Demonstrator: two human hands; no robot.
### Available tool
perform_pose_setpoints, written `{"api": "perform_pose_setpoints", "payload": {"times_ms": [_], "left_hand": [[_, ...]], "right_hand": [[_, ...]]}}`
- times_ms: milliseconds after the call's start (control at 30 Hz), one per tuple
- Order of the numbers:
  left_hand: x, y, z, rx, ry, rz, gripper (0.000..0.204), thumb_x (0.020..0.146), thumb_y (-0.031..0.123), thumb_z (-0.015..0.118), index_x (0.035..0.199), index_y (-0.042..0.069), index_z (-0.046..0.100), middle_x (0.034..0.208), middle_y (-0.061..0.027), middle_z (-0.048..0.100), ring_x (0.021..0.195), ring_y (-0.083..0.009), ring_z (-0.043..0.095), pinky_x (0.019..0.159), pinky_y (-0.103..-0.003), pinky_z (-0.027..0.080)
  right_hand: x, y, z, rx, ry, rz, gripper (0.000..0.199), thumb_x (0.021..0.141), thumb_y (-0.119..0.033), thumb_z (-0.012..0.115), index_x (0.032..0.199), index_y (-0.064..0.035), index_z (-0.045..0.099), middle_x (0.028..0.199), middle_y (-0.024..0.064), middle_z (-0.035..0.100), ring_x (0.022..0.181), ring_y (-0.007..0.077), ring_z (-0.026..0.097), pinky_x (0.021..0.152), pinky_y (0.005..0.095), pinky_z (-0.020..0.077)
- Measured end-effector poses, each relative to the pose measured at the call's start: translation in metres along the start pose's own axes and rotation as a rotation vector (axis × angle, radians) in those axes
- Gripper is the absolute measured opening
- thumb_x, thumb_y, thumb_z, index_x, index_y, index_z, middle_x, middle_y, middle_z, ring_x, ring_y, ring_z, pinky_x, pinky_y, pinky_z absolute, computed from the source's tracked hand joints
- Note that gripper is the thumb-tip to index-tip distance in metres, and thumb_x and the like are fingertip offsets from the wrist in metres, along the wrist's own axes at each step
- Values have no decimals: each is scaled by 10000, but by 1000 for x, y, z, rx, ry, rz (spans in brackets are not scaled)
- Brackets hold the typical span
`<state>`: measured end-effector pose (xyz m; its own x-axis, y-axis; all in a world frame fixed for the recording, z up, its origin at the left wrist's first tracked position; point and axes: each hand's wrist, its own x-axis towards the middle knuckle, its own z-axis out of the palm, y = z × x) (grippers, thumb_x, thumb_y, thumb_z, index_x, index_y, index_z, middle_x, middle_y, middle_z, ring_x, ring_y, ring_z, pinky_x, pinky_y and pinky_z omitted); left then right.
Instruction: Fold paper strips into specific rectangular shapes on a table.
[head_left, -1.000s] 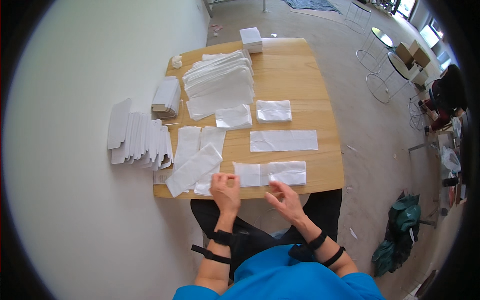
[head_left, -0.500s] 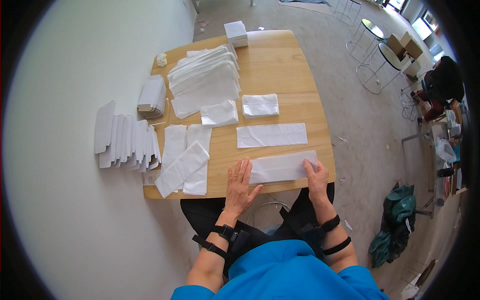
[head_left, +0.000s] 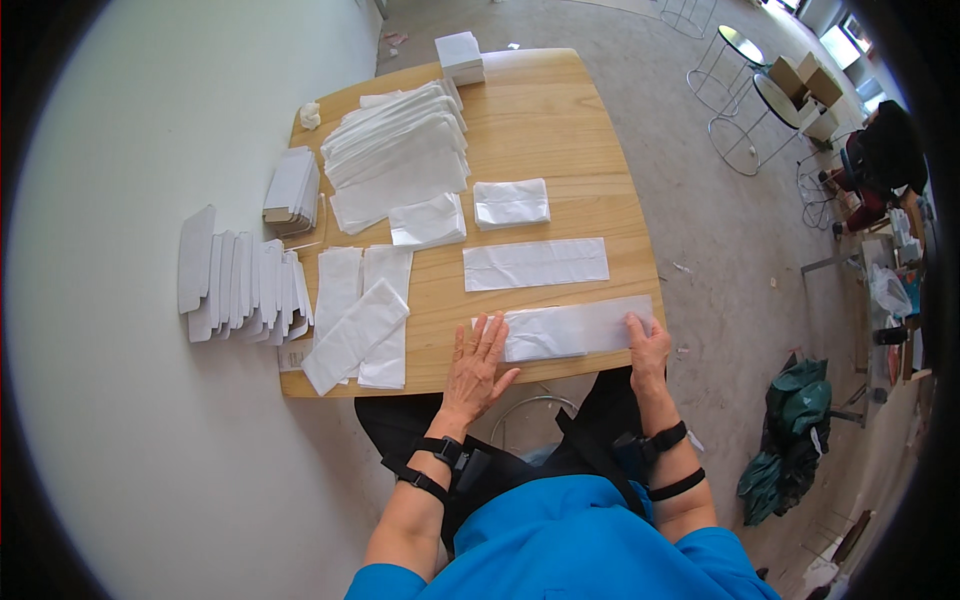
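Observation:
At the table's near edge my left hand [head_left: 472, 368] lies flat, fingers spread, over the left end of a folded white sheet [head_left: 540, 335]. A thin translucent strip [head_left: 612, 322] extends rightward from that sheet. My right hand [head_left: 650, 352] pinches the strip's right end between thumb and fingers. Just beyond lies another long white folded sheet [head_left: 536, 265], flat and untouched. Farther off are a short folded white bundle [head_left: 512, 203] and a similar one [head_left: 428, 221] to its left. Left of my left hand, several long white strips [head_left: 355, 335] overlap, one lying slantwise.
A fanned pile of white sheets [head_left: 400, 150] covers the wooden table's [head_left: 550, 110] far left. White boxes [head_left: 460, 58] stand behind it. Flat white cartons [head_left: 245, 285] lean by the wall. A person [head_left: 885, 155] sits far right; a dark green bag [head_left: 795, 430] lies on the floor.
My right hand has moved right, drawing the translucent strip with it and exposing the white sheet beneath at left. My left hand stays on the left end. The view has shifted slightly.

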<state>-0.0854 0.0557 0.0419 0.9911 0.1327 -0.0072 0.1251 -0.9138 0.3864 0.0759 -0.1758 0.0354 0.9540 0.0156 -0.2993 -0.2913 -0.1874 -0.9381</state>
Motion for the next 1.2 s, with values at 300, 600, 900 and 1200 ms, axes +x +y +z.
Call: {"api": "perform_pose_setpoints", "payload": {"times_ms": [300, 600, 900, 1200], "left_hand": [[1, -1, 5, 89, -46, 123, 763, 814, 352, 655, 1445, 124, 292, 1534, -24, 226, 1434, -247, 134, 1163, -501, 58], [4, 0, 5, 82, -83, 126, 764, 810, 359, 656, 1445, 126, 301, 1530, -18, 234, 1435, -243, 127, 1166, -501, 37], [6, -1, 6, 166, -109, 131, 775, 808, 441, 635, 1442, 135, 311, 1535, -11, 219, 1439, -241, 100, 1166, -506, 13], [-6, 9, -4, -153, 224, -143, 637, 772, 237, 709, 1330, 122, 424, 1384, -78, 414, 1302, -291, 345, 1075, -446, 248]], "right_hand": [[3, 8, -8, -9, 35, 10, 241, 884, -172, 628, 1016, 28, 654, 929, 33, 659, 826, 103, 591, 752, 250, 466], [7, 23, -11, -33, 83, 33, 260, 882, -180, 634, 1027, 35, 652, 925, 35, 660, 817, 108, 588, 753, 255, 465], [11, 29, -13, -506, 367, -225, 319, 826, -211, 668, 1034, 21, 602, 911, 128, 636, 828, 268, 616, 770, 368, 477], [-57, -20, 81, -203, -381, -344, 141, 831, -16, 541, 950, 18, 611, 879, 173, 648, 779, 301, 650, 690, 377, 505]]}}
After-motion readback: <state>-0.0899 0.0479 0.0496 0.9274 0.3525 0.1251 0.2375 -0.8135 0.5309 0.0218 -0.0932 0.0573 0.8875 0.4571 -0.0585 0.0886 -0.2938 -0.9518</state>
